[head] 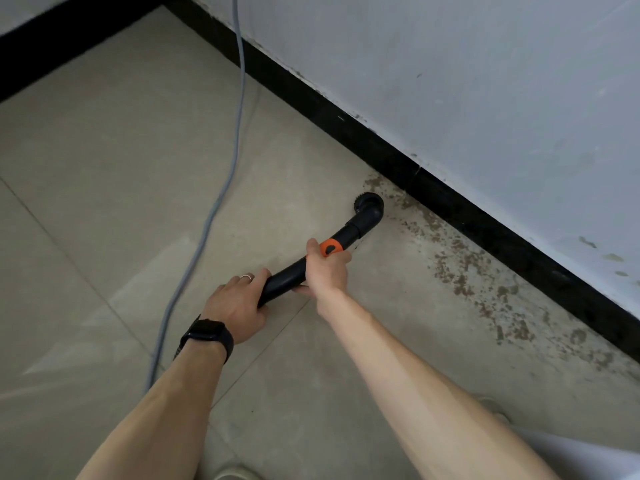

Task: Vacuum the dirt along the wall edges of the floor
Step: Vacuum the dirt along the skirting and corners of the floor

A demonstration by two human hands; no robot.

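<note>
Here both hands (239, 303) (327, 268) grip curved black plastic vacuum tube (294, 271); gritty brown dirt (460, 271) nearby.

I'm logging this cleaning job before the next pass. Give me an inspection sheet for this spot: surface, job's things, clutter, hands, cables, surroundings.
Surface: beige tiled floor; brown dirt patches along the wall edge, mostly right of the nozzle.
Job's things: black vacuum wand with orange collar; its round brush nozzle is down at the floor near the skirting.
Clutter: white object at bottom right, unclear what.
Hands: left hand grips the wand's rear; right hand grips beside the collar.
Cables: grey cable trails across the floor, left of the wand.
Surroundings: black skirting board; scuffed white wall.
</note>
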